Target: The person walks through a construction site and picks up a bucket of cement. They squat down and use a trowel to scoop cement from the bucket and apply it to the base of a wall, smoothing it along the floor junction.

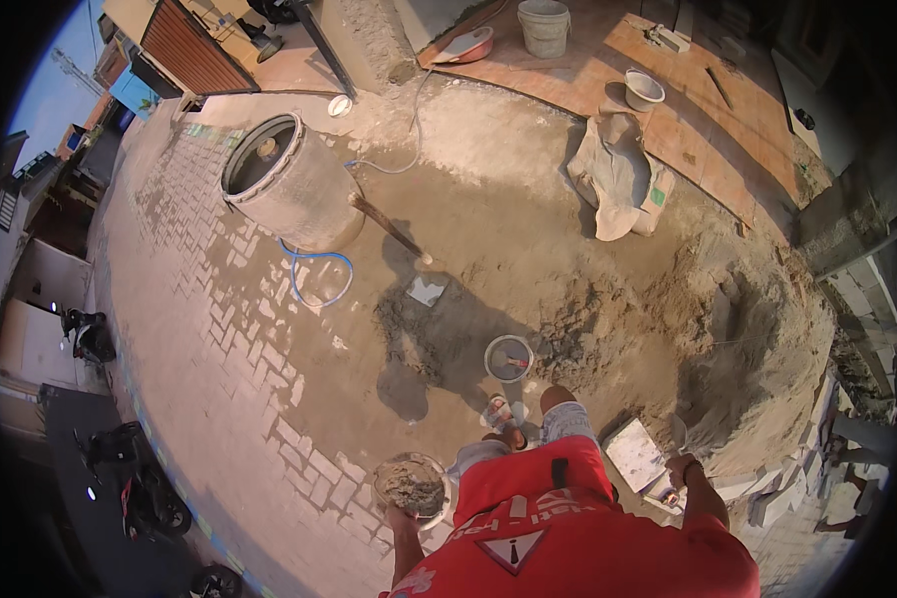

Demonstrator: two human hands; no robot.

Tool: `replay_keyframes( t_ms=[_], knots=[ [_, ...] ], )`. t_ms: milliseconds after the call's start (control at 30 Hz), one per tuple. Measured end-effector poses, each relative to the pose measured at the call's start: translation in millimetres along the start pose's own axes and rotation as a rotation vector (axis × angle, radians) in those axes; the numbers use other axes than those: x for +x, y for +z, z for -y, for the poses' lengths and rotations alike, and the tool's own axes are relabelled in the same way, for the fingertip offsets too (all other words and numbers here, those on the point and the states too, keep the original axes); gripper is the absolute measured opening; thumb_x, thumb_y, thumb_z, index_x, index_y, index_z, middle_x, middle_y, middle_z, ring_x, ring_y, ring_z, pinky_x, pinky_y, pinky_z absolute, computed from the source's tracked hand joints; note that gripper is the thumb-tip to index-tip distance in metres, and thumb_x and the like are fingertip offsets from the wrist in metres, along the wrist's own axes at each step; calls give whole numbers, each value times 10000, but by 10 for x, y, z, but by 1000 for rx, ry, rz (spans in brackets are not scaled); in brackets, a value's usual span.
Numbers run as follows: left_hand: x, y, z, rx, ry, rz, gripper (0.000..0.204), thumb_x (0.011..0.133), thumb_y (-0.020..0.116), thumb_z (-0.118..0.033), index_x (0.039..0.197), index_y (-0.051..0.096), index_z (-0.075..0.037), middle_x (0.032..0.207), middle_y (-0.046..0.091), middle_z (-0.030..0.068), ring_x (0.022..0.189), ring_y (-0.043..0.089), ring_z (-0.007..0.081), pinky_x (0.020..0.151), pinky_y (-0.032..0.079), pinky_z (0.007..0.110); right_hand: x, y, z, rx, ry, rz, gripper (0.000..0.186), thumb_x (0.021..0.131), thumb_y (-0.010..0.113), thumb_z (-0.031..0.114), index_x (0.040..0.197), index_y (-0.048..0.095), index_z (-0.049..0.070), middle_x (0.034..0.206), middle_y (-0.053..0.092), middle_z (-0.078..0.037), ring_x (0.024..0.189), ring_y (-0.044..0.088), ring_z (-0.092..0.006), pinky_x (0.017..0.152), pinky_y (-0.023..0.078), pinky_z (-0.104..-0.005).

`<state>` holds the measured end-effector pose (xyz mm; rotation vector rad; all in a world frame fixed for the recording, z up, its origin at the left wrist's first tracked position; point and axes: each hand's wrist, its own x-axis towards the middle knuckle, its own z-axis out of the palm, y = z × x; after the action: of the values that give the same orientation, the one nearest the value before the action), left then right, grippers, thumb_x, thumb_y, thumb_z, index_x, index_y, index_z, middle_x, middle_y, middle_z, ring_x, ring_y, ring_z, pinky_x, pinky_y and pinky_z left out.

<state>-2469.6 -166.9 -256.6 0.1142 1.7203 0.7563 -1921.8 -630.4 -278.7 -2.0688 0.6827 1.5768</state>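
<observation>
Red shirt, grey mortar bowl, blue hose, brick-patterned paving.

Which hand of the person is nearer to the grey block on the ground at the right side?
Right. The right hand holds a trowel just beside the grey block. The left hand is far to its left, holding a bowl of mortar.

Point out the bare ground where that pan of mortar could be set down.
Bare paving lies left of the left hand and its mortar pan, toward the motorcycles. More lies between the blue hose and the small bucket. It is crowded by the sand heap and blocks near the right hand.
</observation>
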Motion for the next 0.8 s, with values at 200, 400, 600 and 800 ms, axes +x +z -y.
replay_keyframes(
  t_ms=[200, 400, 600, 800],
  knots=[
    [-333, 2122, -1039, 18, 221, 148, 185, 949, 467, -242, 791, 461, -146, 565, 380, -27, 439, 371, 113, 439, 328, 274, -237, 744, 1673, -4, 39, 103, 178, 866, 588, 209, 798, 467, 98, 572, 380, -50, 479, 390, -218, 446, 329, -407],
    [-784, 4374, -1946, 63, 272, 525, 240, 933, 524, -345, 803, 468, -152, 630, 361, -43, 554, 383, 111, 534, 339, 290, -77, 1103, 3725, 6, -120, 75, 188, 835, 605, 206, 780, 488, 69, 567, 426, -62, 476, 441, -232, 457, 387, -423],
    [-1201, 6815, -2715, 126, 319, 529, 261, 909, 556, -362, 817, 478, -131, 622, 352, -50, 543, 388, 105, 516, 339, 285, 656, 706, 5279, -461, 65, 126, 516, 875, 599, 321, 1238, 519, -37, 1177, 605, -184, 1067, 588, -318, 917, 454, -474],
    [-1051, 9172, -2905, 99, 153, 409, 204, 913, 457, -199, 718, 441, -139, 548, 309, -58, 470, 318, 89, 460, 315, 269, 1660, -283, 6988, 71, 113, 20, 352, 865, 594, 249, 1148, 529, 49, 939, 584, -166, 817, 595, -301, 665, 484, -494]
  ],
)
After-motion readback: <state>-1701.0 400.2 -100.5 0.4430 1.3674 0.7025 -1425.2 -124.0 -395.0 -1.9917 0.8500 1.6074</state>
